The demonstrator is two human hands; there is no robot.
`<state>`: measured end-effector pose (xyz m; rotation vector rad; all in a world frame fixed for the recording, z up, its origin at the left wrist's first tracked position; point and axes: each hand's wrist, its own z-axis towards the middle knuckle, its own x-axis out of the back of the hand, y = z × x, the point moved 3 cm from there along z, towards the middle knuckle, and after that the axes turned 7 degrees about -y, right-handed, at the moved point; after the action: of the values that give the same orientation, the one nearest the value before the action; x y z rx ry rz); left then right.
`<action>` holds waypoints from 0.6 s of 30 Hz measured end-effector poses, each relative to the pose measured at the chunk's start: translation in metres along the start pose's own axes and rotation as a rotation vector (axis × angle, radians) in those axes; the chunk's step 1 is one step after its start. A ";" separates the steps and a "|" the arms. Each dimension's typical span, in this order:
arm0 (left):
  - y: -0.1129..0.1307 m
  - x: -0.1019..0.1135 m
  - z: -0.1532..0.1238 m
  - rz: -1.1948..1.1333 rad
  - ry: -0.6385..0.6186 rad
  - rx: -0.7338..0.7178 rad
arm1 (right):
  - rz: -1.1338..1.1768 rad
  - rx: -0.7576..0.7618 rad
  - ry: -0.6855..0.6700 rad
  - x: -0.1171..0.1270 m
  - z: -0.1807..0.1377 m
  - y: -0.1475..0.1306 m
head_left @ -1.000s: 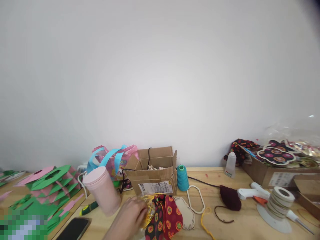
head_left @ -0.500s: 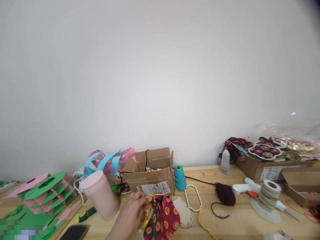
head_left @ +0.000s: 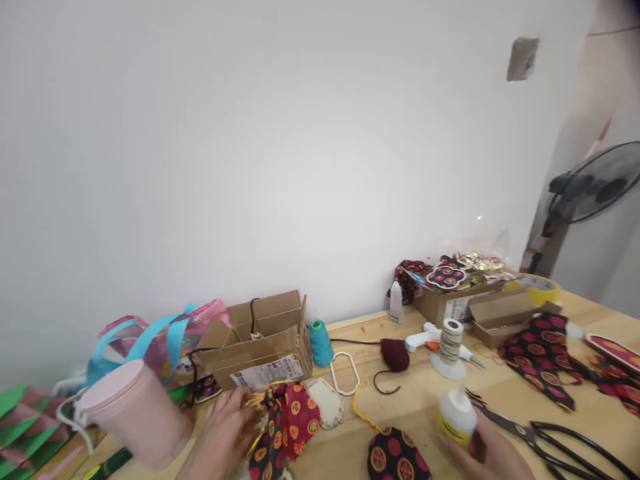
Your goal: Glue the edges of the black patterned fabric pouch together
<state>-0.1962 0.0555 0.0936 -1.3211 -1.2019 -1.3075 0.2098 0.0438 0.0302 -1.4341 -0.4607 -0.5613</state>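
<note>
- Glue bottle (head_left: 456,419) sits upright in our right hand (head_left: 493,453) at the front edge of the wooden table (head_left: 500,390), white w/ a yellow label; fingers wrap its lower part, cap end up.
- Patterned fabric bundle (head_left: 287,427) w/ gold trim lies front-centre; our left hand (head_left: 225,430) rests on its left side, fingers curled onto the cloth. Firm pinch or just a touch, we can't tell.
- Judgement: we'd do well to keep the bottle vertical and low, and pin the cloth flat w/ the left so it can't slide.
- A round fabric piece (head_left: 397,457) lies just left of the bottle, so drips are a risk there.
- Black scissors (head_left: 540,433) lie just right of the right hand, blades pointing toward it; we should mind the wrist.
- Further out: pink cup (head_left: 133,413) tilted beside the left hand, cardboard box (head_left: 260,347) behind the cloth, teal thread cone (head_left: 320,341), white oval ring (head_left: 345,373), glue gun (head_left: 425,339), ribbon spool (head_left: 451,337).
</note>
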 end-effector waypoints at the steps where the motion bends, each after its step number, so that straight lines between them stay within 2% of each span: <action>1: -0.002 -0.002 0.001 0.008 -0.010 -0.001 | -0.012 -0.002 0.014 0.001 -0.001 -0.002; 5: 0.000 -0.007 0.005 0.001 -0.023 -0.032 | -0.059 0.005 0.065 0.005 -0.003 -0.011; 10: 0.008 -0.006 0.007 0.028 0.032 -0.027 | -0.122 -0.015 0.022 0.006 -0.005 -0.017; 18: -0.002 -0.003 0.004 -0.061 0.087 0.015 | 0.014 0.011 0.012 0.003 -0.002 -0.007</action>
<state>-0.1981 0.0596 0.0898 -1.2131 -1.1976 -1.3820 0.2083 0.0408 0.0372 -1.4214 -0.4438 -0.5550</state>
